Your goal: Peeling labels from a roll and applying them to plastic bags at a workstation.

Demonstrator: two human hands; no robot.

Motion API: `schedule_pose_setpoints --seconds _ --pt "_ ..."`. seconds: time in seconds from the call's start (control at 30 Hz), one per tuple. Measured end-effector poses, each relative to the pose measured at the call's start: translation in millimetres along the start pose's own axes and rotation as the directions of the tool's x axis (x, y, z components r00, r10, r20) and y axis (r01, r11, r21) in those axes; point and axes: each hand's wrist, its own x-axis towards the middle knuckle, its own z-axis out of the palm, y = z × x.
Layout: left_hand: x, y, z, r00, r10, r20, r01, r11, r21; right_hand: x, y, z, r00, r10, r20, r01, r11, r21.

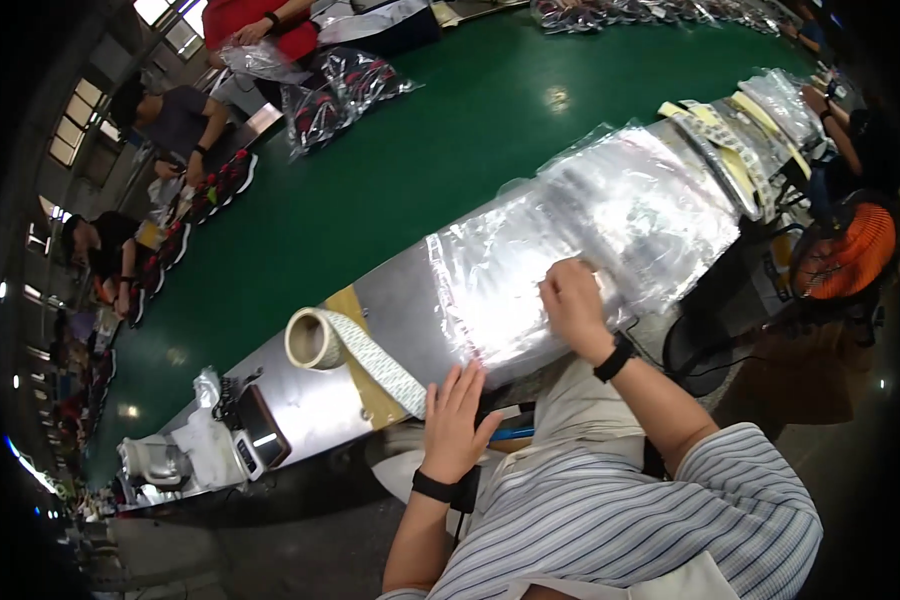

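A stack of clear plastic bags (pixel 500 270) lies flat on the metal bench in front of me. My right hand (pixel 575 308) rests on the bags with its fingers curled in; whatever is under the fingertips is hidden. At the near left corner of the bags is my left hand (pixel 454 425), fingers stretched out and holding nothing, the tips by the bag edge. Left of it stands a roll of stickers (pixel 313 340). Its printed white strip (pixel 380 362) runs across the bench to beside my left fingers. A second pile of clear bags (pixel 650 210) adjoins on the right.
Beyond the metal bench (pixel 320 420) runs a green conveyor belt (pixel 370 200) with bagged shoes (pixel 335 95). Yellow-backed sticker strips (pixel 730 150) lie at the far right, above an orange fan (pixel 845 250). A dark tablet-like device (pixel 263 425) sits at left. Several people work across the belt.
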Motion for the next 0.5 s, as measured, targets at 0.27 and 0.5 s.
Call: schedule_pose_setpoints --seconds 0.27,0.5 --pt "90 51 -47 0.992 0.108 -0.058 -0.080 0.218 -0.973 -16 -11 -6 0.996 0.055 0.076 -0.073 0.961 0.266" --pt "136 -1 36 0.918 -0.135 0.373 0.267 -0.487 -0.832 0 -14 -41 0.921 0.351 0.168 -0.351 0.563 0.748"
